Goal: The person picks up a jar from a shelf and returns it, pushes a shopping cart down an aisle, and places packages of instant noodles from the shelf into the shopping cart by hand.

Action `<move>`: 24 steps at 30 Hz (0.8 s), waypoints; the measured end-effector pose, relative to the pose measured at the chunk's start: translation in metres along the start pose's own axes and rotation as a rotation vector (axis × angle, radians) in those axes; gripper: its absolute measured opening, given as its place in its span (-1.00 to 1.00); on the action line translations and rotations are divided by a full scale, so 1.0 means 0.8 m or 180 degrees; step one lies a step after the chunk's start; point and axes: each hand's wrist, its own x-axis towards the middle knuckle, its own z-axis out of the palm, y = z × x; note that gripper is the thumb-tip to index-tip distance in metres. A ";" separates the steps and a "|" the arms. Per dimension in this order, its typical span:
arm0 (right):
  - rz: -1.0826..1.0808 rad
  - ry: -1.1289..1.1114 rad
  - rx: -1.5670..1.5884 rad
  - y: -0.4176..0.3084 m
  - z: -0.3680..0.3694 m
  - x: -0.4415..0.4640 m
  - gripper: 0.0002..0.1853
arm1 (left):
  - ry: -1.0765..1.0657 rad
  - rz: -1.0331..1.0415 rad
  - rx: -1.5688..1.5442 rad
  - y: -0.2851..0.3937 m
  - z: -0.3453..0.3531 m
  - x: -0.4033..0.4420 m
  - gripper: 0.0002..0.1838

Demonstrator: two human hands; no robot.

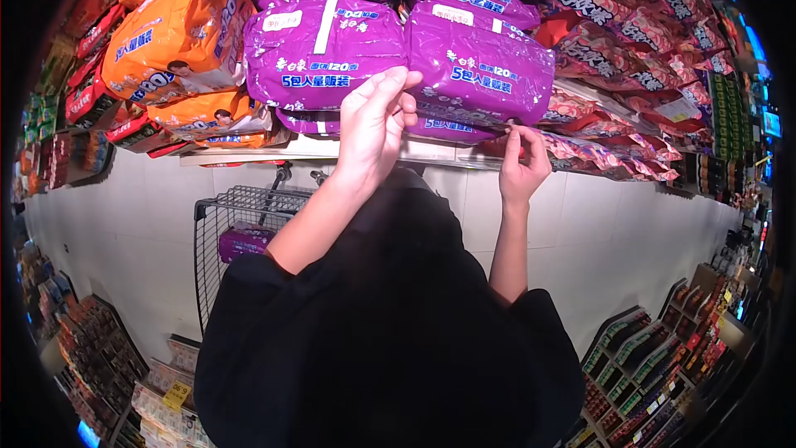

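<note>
Two large purple packs with white and blue print sit side by side at the front of the shelf, the left purple pack (pixel 290 54) and the right purple pack (pixel 481 58). My left hand (pixel 377 124) is closed, its fingers curled, in front of the gap between them; what its fingers hold, if anything, is hidden. At the lower right corner of the right pack, my right hand (pixel 524 162) has its thumb and fingertips closed on the pack's edge. More purple packs lie behind and beneath these two.
Orange packs (pixel 178 33) stand on the left, pink and red packs (pixel 638 33) on the right. A wire shopping cart (pixel 207 241) with a purple pack (pixel 246 242) in it is at my left. Low shelves with goods stand at the lower left and lower right.
</note>
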 end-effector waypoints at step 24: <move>-0.0319 0.0242 -0.0317 0.012 -0.010 0.037 -0.90 | -0.0001 -0.0020 0.0372 -0.018 0.009 0.016 -0.85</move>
